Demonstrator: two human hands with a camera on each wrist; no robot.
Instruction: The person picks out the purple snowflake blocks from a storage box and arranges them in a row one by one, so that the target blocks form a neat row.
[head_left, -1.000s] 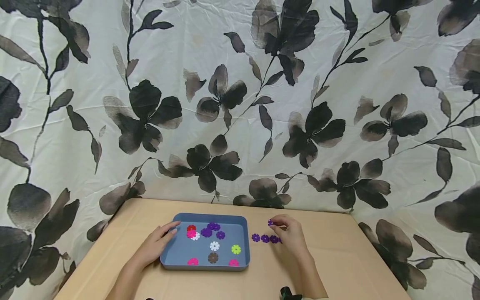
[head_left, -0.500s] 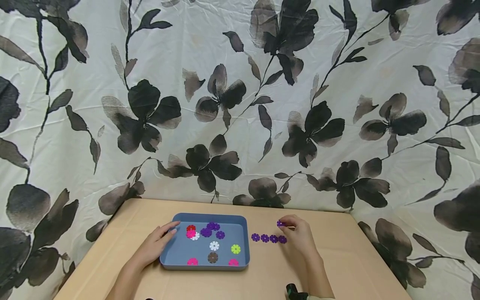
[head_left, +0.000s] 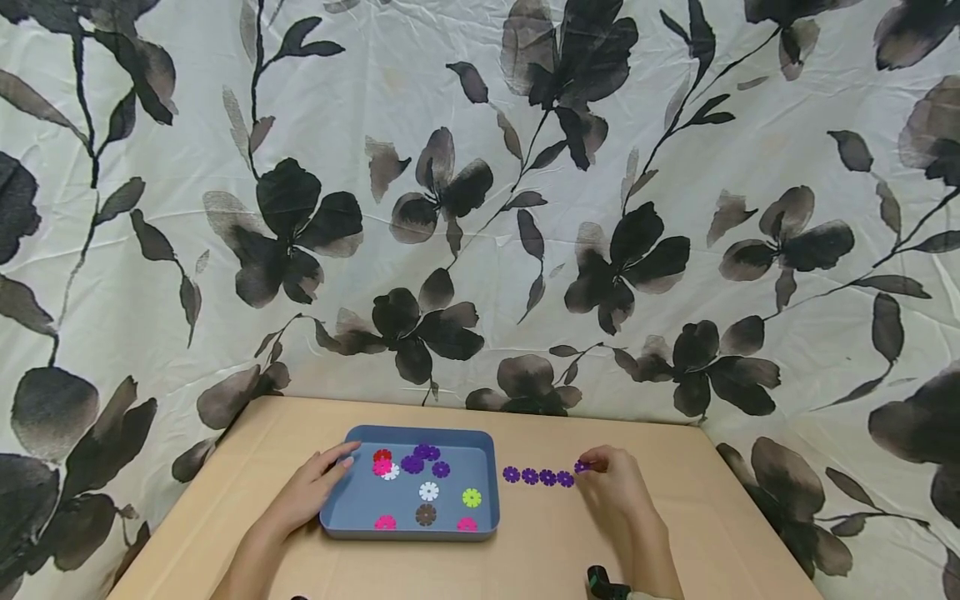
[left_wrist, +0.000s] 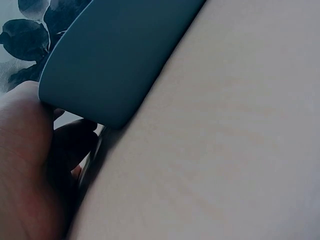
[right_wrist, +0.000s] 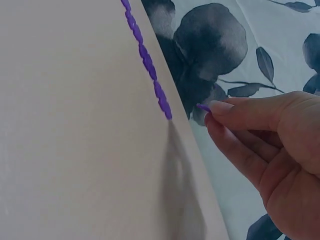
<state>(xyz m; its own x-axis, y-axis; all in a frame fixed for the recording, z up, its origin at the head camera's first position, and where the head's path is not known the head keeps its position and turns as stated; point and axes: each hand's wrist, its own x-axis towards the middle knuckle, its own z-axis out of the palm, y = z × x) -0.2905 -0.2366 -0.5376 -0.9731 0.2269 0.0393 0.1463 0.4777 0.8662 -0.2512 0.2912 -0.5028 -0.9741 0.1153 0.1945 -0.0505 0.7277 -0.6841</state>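
Purple flower-shaped discs (head_left: 530,477) lie in a row on the table, right of a blue tray (head_left: 483,467). At the row's right end, my right hand (head_left: 618,483) pinches another purple flower-shaped disc (head_left: 581,467) between thumb and fingertips. From the right wrist view, this disc (right_wrist: 203,107) shows edge-on, raised above the table. My left hand (head_left: 306,487) holds the tray's left side, its fingertips over the rim. In the left wrist view, some fingers (left_wrist: 75,142) are dark and partly hidden at the tray's lower corner.
Inside the tray lie more flower discs: a purple cluster (head_left: 412,465), white (head_left: 429,492), brown (head_left: 426,515), lime (head_left: 472,498), pink (head_left: 386,523) and red (head_left: 382,456) ones. The tan table (head_left: 712,525) meets a floral cloth (head_left: 480,208) at its back edge.
My right hand has moved right and then lower with the purple disc, uncovering the last disc of the row. The left hand and the tray stay in place.
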